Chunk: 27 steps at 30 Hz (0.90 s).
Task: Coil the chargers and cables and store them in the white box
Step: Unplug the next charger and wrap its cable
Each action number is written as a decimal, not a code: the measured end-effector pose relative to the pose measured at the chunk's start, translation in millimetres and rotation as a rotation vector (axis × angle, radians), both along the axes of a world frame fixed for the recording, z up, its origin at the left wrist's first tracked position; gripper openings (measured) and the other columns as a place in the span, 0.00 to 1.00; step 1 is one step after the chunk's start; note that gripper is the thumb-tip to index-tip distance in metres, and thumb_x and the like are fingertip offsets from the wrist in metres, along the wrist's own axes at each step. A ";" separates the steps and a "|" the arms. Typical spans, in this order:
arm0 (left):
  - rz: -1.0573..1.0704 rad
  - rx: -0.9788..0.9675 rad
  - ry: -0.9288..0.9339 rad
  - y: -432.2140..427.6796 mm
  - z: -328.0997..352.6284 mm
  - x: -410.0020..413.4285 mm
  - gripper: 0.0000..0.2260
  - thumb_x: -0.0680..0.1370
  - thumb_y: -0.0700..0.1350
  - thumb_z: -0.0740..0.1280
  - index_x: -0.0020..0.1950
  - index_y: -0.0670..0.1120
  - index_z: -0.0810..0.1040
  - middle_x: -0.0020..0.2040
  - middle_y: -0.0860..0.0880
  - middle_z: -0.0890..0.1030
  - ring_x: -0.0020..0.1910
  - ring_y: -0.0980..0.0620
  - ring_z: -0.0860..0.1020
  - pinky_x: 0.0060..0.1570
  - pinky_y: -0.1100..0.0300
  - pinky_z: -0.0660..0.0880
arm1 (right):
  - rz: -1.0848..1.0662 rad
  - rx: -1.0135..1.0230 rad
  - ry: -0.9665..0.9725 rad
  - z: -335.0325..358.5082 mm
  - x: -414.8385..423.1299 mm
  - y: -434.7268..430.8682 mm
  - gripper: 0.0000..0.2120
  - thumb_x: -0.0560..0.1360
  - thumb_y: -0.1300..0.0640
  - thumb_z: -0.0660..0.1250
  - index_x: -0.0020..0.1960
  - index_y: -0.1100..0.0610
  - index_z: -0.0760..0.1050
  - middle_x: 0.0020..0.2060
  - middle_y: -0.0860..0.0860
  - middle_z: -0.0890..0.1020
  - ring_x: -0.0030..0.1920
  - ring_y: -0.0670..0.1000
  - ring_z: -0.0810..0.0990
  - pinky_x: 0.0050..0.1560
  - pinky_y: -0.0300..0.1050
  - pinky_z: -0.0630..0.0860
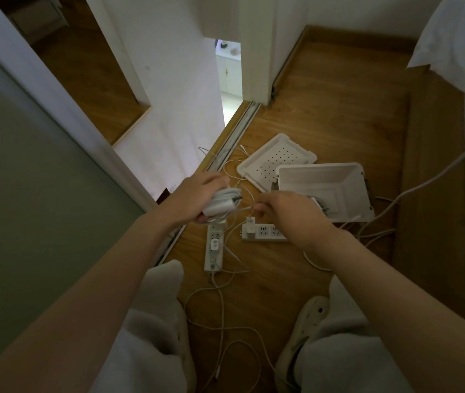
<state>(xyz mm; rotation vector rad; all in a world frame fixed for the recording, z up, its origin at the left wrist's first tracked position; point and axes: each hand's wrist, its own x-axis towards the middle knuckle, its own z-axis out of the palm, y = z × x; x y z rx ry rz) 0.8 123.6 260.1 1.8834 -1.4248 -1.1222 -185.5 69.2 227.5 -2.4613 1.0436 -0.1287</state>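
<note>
Charger bundle [223, 202] gripped by left hand [197, 194]; right hand [286, 212] pinches cable [247, 208]; white box [350, 177] contents partly hidden.

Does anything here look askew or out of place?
The white box seems to rest partly on its perforated lid, so it sits tilted. Loose white cables lie tangled across the wooden floor.

Head cam, steep downward, close-up.

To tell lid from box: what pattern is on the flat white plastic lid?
The flat white plastic lid shows rows of small holes; head view.
</note>
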 end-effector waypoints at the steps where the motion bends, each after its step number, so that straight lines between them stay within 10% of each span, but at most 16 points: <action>1: -0.024 0.003 -0.012 0.6 -2.1 0.1 0.10 0.81 0.49 0.56 0.42 0.52 0.72 0.43 0.49 0.76 0.39 0.51 0.78 0.33 0.61 0.76 | -0.006 0.004 0.002 1.4 -1.1 -0.8 0.16 0.80 0.48 0.52 0.43 0.52 0.75 0.37 0.47 0.78 0.36 0.46 0.75 0.37 0.43 0.73; 7: -0.172 -0.041 -0.276 1.7 -9.4 1.1 0.12 0.81 0.51 0.55 0.51 0.45 0.73 0.46 0.44 0.79 0.44 0.46 0.79 0.46 0.49 0.77 | -0.082 -0.005 -0.030 7.4 -0.3 -3.2 0.14 0.81 0.50 0.54 0.44 0.52 0.76 0.33 0.45 0.75 0.30 0.42 0.71 0.30 0.37 0.64; 17: -0.083 -0.165 -0.706 -0.8 -31.6 -3.9 0.09 0.82 0.49 0.52 0.58 0.47 0.66 0.48 0.53 0.69 0.43 0.55 0.74 0.40 0.61 0.75 | -0.066 -0.009 -0.098 20.7 9.2 23.2 0.15 0.81 0.51 0.51 0.53 0.54 0.76 0.37 0.48 0.77 0.35 0.46 0.74 0.38 0.42 0.73; 22: 0.251 -0.118 -0.325 -8.5 -33.6 -10.3 0.07 0.82 0.50 0.52 0.53 0.48 0.62 0.49 0.48 0.71 0.40 0.56 0.74 0.34 0.65 0.71 | 0.039 0.057 -0.131 14.7 22.9 47.5 0.10 0.81 0.57 0.55 0.60 0.54 0.70 0.43 0.49 0.77 0.42 0.48 0.77 0.41 0.41 0.76; 27: 0.514 0.041 0.121 -15.1 -26.0 -17.6 0.18 0.83 0.53 0.47 0.63 0.42 0.65 0.40 0.49 0.74 0.35 0.56 0.76 0.28 0.65 0.72 | 0.104 0.069 -0.090 -4.2 33.2 60.4 0.26 0.77 0.66 0.60 0.70 0.51 0.57 0.50 0.52 0.79 0.43 0.51 0.77 0.40 0.45 0.75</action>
